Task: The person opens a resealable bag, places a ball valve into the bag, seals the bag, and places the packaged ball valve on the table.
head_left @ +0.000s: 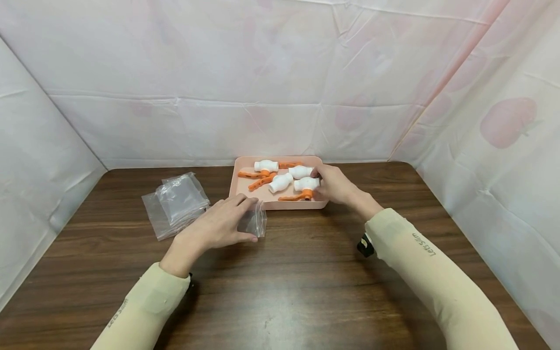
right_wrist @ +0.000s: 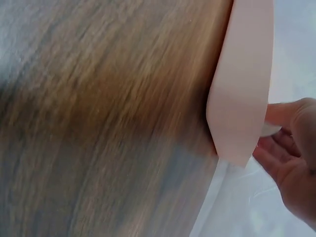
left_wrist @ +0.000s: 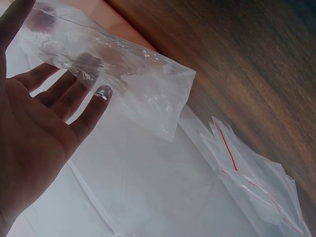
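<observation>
My left hand (head_left: 218, 221) holds a clear zip bag (head_left: 253, 221) in front of the tray, its thumb and fingers spread along the plastic. In the left wrist view, the fingers (left_wrist: 91, 111) show at the bag (left_wrist: 148, 84), partly seen through it. At the tray's right end, my right hand (head_left: 334, 184) reaches over the rim and grips a white ball valve (head_left: 307, 183) with an orange handle. Its fingers (right_wrist: 271, 155) close around a white part in the right wrist view, where the tray wall hides most of the valve.
The pink tray (head_left: 280, 205) stands at the table's back edge, against a pale curtain (head_left: 262, 121). Several more white ball valves (head_left: 281, 183) with orange handles lie in it. A pile of clear zip bags (head_left: 175, 204) lies left of the left hand on the wooden table (head_left: 297, 282).
</observation>
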`<action>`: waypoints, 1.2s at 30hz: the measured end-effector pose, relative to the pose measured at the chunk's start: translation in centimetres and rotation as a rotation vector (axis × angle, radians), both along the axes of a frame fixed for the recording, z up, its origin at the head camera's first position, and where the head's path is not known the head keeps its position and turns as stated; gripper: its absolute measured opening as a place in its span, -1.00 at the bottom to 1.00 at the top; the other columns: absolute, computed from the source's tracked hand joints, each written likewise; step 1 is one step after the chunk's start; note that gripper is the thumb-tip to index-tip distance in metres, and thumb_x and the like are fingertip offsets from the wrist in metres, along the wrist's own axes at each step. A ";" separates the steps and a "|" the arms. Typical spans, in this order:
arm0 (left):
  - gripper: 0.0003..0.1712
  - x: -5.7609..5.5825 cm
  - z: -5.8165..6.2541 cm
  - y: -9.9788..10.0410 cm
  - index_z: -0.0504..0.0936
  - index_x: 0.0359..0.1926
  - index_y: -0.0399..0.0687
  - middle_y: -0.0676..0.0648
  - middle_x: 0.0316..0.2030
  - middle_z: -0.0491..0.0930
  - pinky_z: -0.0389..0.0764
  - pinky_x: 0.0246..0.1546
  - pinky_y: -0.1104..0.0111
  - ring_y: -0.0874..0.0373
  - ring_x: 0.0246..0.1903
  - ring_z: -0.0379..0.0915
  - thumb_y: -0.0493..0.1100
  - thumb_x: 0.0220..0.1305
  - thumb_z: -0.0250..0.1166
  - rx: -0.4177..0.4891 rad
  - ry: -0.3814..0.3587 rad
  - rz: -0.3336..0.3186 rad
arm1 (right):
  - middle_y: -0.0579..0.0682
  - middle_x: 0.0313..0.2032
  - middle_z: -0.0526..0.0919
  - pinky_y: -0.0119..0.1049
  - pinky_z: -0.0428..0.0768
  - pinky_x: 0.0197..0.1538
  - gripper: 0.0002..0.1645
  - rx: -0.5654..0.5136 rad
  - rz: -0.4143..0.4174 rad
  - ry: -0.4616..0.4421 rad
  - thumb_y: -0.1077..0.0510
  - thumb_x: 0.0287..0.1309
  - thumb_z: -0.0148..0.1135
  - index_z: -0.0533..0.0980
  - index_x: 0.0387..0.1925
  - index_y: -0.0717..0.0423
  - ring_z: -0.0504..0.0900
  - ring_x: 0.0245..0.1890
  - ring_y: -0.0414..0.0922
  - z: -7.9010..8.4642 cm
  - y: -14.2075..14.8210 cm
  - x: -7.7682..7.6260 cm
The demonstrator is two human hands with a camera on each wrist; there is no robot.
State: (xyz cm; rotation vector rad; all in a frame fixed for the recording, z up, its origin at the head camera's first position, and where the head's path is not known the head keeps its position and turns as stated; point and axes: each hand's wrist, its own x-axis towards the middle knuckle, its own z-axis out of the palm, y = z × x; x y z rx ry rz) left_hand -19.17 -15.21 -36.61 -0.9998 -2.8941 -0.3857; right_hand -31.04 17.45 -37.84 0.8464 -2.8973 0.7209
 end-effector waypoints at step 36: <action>0.04 -0.3 0.1 0.2 0.42 0.40 -0.20 -0.18 0.14 0.52 0.51 0.09 -0.06 -0.06 0.06 0.53 0.23 0.03 0.61 0.033 0.007 0.024 | 0.01 -0.24 0.76 -0.11 0.66 -0.08 -0.71 -0.334 -0.223 0.035 0.08 0.18 0.53 0.71 -0.12 0.14 0.74 -0.21 -0.05 0.7 0.5 2.0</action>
